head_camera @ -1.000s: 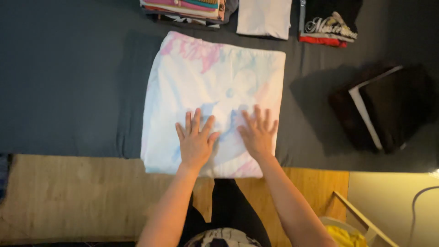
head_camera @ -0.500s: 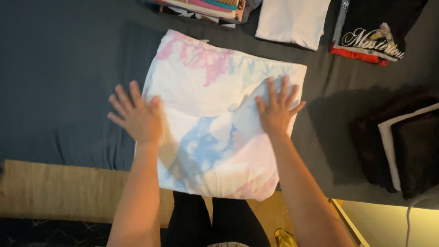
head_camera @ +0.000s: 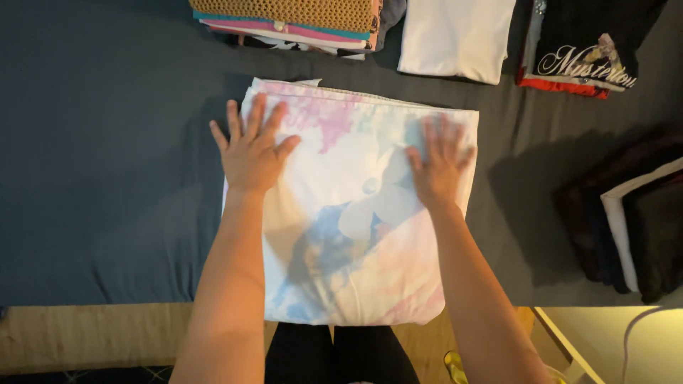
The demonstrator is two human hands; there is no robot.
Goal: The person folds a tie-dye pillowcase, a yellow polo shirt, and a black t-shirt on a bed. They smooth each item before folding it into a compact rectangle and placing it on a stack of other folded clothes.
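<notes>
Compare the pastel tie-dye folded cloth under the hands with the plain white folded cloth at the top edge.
The pastel tie-dye folded cloth is patterned in pink and blue; the plain white folded cloth has no print. The tie-dye one looks larger and overhangs the near edge of the dark grey surface; the white one is cut off by the frame's top. The left hand and right hand press flat on the tie-dye only. Both are folded flat.

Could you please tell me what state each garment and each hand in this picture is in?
Tie-dye garment: folded, lying flat.
Left hand: open, palm down on the garment's left edge.
Right hand: open, pressed on the garment.
Folded clothes stack: piled.
White garment: folded.
Black printed shirt: folded.
</notes>
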